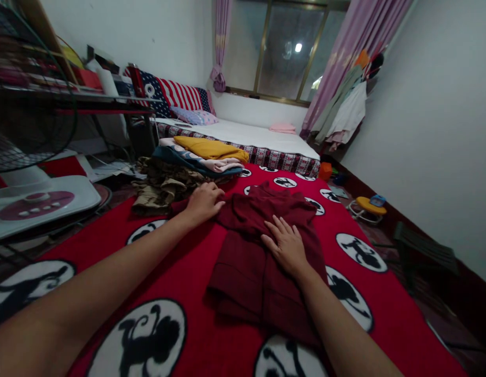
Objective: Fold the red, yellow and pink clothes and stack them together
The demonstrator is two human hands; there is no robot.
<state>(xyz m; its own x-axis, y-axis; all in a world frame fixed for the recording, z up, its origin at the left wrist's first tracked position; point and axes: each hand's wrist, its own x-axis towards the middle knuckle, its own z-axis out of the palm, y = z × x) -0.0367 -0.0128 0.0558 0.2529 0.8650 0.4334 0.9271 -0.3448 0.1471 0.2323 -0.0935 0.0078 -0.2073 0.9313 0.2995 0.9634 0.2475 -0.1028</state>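
The garment (243, 275) lies right of centre on the red blanket (198, 335), within our reach. Our right hand (287, 248) rests flat, fingers spread, gripping nothing, probably steadying cloth; our left hand (203, 203) curls over a sleeve (231, 212), its grip's closure unclear to us. Folded clothes (207, 149) sit above centre, perhaps leaving room.

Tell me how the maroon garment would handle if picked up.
The maroon garment would likely hang floppy, as its cloth already wrinkles softly near the right hand. It probably won't roll or tip, since it lies spread low on the red blanket. Its layered lower edge might fall open.
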